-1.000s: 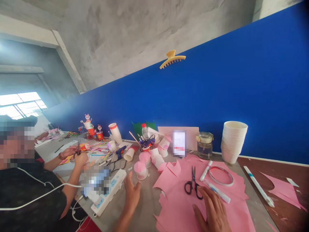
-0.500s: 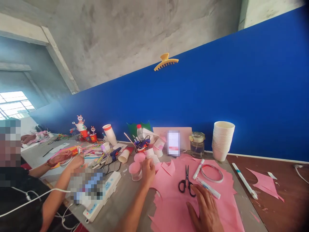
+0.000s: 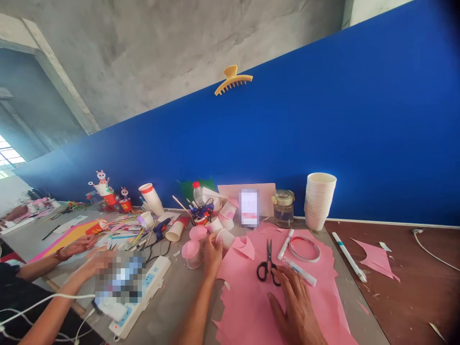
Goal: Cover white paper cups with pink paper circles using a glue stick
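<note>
A: What was seen to have changed in the head view?

B: The left hand (image 3: 212, 250), which had been held open over the table a second before, had been carried forward to a white paper cup (image 3: 225, 237). The cup lay on its side at the far left edge of the pink paper (image 3: 247, 306), and the fingers were curled round it. The right hand (image 3: 295, 309) had been left where it was, spread flat on the pink paper, with its fingertips just beside the scissors (image 3: 267, 261).

A: What was judged from that?

B: A cup appeared to have been picked out for the work while the sheet was kept pinned. Whether the cup had been lifted could not be told.

A: And what was counted?

B: One pair of scissors, one tape ring (image 3: 305, 259) and three white markers (image 3: 285, 244) were counted on or beside the sheet. Two pink-topped cups (image 3: 191, 252) were counted just left of the left hand. One stack of cups (image 3: 319, 201), one glass jar (image 3: 282, 209) and one power strip (image 3: 143, 292) were also found. One hair claw (image 3: 233, 80) was seen on top of the blue board (image 3: 359, 120). Two co-worker's hands (image 3: 77, 245) were noted at the far left, well apart from the person's own.
</note>
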`<act>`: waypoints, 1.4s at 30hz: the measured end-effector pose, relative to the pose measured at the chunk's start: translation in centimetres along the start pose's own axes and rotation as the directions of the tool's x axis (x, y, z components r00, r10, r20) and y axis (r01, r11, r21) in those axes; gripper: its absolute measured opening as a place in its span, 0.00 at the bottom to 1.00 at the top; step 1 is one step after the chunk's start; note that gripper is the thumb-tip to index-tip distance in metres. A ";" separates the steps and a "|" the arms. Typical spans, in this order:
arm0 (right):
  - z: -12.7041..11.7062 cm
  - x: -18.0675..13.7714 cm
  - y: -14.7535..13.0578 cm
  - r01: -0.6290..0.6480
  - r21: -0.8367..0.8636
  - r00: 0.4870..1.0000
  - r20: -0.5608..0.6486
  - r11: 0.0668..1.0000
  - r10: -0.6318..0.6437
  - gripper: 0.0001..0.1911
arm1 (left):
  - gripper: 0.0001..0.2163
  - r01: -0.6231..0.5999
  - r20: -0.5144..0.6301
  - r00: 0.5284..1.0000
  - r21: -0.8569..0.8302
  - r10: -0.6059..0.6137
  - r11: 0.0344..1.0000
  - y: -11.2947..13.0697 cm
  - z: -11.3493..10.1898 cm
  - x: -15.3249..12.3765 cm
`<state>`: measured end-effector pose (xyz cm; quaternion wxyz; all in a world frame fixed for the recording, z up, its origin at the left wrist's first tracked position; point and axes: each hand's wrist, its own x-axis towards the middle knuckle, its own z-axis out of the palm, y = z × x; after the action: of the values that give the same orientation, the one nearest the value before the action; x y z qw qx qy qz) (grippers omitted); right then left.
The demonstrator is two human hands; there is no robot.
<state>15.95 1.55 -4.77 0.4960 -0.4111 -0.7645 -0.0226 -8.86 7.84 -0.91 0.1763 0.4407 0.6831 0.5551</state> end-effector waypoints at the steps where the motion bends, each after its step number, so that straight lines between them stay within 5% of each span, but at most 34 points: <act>1: 0.0 0.0 0.0 0.000 0.001 1.000 0.002 1.000 0.000 0.21 | 0.12 0.015 0.016 1.000 -0.029 -0.015 0.999 -0.1 0.0 0.0; 10: 0.1 -0.1 0.0 -0.047 0.033 0.999 0.019 0.998 0.047 0.21 | 0.13 0.133 0.174 0.982 -0.323 -0.080 0.937 0.6 1.2 -1.0; 15: 0.1 -0.2 0.1 -0.055 0.035 0.998 0.041 0.998 0.053 0.20 | 0.12 0.114 0.225 0.974 -0.341 -0.037 0.933 1.3 1.4 -1.5; 29: -0.3 0.3 -0.1 -0.066 0.061 0.994 0.087 0.996 0.060 0.17 | 0.11 -0.194 0.036 0.979 -0.151 0.202 0.969 3.5 0.1 -3.8; 37: -0.4 0.2 0.1 -0.080 0.072 0.992 0.106 0.994 0.072 0.15 | 0.08 0.003 0.176 0.982 -0.361 0.065 0.932 4.1 2.5 -5.3; 42: -0.2 0.0 0.4 -0.089 0.081 0.991 0.102 0.993 0.081 0.15 | 0.06 0.256 0.289 0.953 -0.612 -0.089 0.749 3.1 3.6 -4.3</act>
<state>16.34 1.71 -4.77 0.4752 -0.4223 -0.7702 0.0515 -2.65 6.53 -0.33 0.4488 0.3522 0.4630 0.6784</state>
